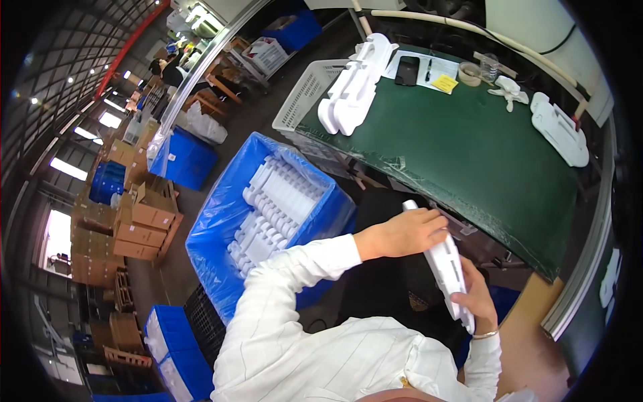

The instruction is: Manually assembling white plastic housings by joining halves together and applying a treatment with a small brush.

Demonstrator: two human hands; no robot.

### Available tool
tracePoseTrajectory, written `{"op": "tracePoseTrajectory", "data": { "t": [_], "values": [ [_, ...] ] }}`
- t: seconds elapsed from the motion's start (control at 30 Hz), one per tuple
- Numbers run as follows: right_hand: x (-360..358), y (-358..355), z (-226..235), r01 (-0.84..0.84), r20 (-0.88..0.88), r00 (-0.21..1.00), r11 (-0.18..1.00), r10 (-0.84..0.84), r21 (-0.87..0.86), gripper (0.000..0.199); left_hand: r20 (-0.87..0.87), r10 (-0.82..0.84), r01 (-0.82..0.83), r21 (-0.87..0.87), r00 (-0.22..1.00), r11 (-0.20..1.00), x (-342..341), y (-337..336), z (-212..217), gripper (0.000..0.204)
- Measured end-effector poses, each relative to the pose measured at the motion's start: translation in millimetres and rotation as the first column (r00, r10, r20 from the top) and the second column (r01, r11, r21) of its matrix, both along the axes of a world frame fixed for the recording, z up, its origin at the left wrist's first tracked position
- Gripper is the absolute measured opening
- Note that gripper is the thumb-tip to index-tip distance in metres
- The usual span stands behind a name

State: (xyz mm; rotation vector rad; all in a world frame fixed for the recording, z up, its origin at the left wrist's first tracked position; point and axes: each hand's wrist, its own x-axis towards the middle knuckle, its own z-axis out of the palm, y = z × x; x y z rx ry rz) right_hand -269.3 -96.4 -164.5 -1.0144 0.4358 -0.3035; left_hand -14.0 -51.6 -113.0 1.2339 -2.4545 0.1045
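A long white moulded plastic part (pixel 442 268) is held between my hands in front of my body, beside the near edge of the green-topped table (pixel 462 147). My left hand (pixel 418 231) is closed round its upper end. Lower down, my right hand (pixel 477 295) grips the part, with the thumb on its face and the fingers behind. The part is tilted and seen nearly edge-on, with slots along its side. Similar white parts (pixel 355 87) stand together at the table's far left corner. Another white part (pixel 559 130) lies at the right edge of the table.
Left of me, a blue lined bin (pixel 207 224) holds rows of white parts. A white crate (pixel 311 80) stands beside the table. On the table are a phone (pixel 407 70), paper, yellow notes (pixel 445 83), tape (pixel 469 73) and a clear cup. Cartons (pixel 144 224) are stacked further left.
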Motion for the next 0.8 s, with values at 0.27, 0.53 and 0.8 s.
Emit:
{"op": "tracePoseTrajectory", "data": {
  "t": [0.27, 0.53, 0.8],
  "values": [
    [6, 14, -13, 0.098, -0.107, 0.988, 0.989, -0.109, -0.11, 0.061, -0.094, 0.015, 0.009, 0.249, 0.995, 0.969, 8, 55, 0, 0.022],
    [-9, -14, -3, 0.585, 0.05, 0.8, 0.758, -0.599, -0.289, 0.041, -0.542, 0.77, 0.15, 0.838, 0.336, 0.524, 73, 78, -72, 0.036],
    [45, -16, 52, 0.603, 0.137, 0.785, 0.697, -0.604, -0.388, 0.035, -0.738, 0.633, 0.242, 0.587, -0.234, 0.773, 33, 38, -29, 0.053]
  ]
}}
